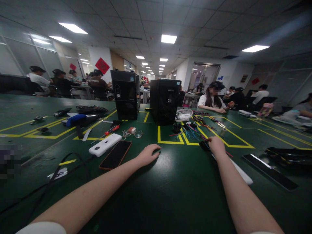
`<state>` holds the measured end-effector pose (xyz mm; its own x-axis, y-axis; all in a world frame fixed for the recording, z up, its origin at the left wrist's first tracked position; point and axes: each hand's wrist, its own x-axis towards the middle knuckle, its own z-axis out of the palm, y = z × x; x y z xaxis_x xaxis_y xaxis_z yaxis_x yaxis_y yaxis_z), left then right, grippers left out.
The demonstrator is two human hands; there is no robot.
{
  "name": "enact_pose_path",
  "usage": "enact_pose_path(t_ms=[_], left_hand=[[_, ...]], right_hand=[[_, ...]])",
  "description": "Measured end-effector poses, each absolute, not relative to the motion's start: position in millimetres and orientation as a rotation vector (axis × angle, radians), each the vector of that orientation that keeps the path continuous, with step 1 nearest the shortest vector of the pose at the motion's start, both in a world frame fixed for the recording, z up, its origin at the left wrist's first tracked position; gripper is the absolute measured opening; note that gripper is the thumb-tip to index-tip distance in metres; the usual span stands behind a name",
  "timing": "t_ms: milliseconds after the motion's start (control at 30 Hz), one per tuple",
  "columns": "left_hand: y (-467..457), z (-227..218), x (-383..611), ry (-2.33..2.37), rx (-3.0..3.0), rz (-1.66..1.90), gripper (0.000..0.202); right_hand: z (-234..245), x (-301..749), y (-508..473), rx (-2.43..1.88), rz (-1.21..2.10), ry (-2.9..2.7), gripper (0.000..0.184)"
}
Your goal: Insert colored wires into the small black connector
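Note:
My left hand (pixel 149 154) rests over the green table with its thumb and fingers apart, holding nothing. A dark phone in an orange-brown case (pixel 117 155) lies to its left, beside a white power bank (pixel 105 144). Further right, my right hand (pixel 216 146) has its fingers closed at a small black part with wires (pixel 204 146); the fingers hide some of it. A bundle of coloured wires with black connectors (pixel 187 130) lies just beyond that hand. Under my right forearm a long white object (pixel 241 171) shows partly.
Two black computer towers (pixel 125 97) stand at the back, near a white basket (pixel 184 114). At left lie a red screwdriver (pixel 112 130), glasses (pixel 138 134) and a black cable (pixel 46 188). A dark flat panel (pixel 270 172) lies right. A person (pixel 214 97) sits opposite.

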<state>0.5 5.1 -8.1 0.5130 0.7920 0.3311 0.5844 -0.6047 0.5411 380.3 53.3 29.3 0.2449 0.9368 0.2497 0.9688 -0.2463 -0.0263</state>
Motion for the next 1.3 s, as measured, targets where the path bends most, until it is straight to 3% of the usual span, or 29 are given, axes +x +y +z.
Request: enact_pose_path(t_ms=[433,667,867,1300], left_hand=[[3.6,-5.4,3.2,1.144,2.381,0.804,0.028],[8.5,-8.8,7.4,1.21,2.306,0.898,0.031],[17.7,-20.4,3.0,1.301,2.209,0.963,0.034],[14.3,-15.9,4.9,1.308,2.16,0.93,0.034]], right_hand=[[37.8,335.4,48.3,-2.177,-0.115,-2.096,0.034],[37.0,215.2,8.6,-1.452,-0.075,-2.538,0.033],[27.3,161.6,-30.4,-1.163,-0.236,-2.59,0.025],[12.0,147.9,-37.0,-1.203,-0.556,-2.609,0.032]])
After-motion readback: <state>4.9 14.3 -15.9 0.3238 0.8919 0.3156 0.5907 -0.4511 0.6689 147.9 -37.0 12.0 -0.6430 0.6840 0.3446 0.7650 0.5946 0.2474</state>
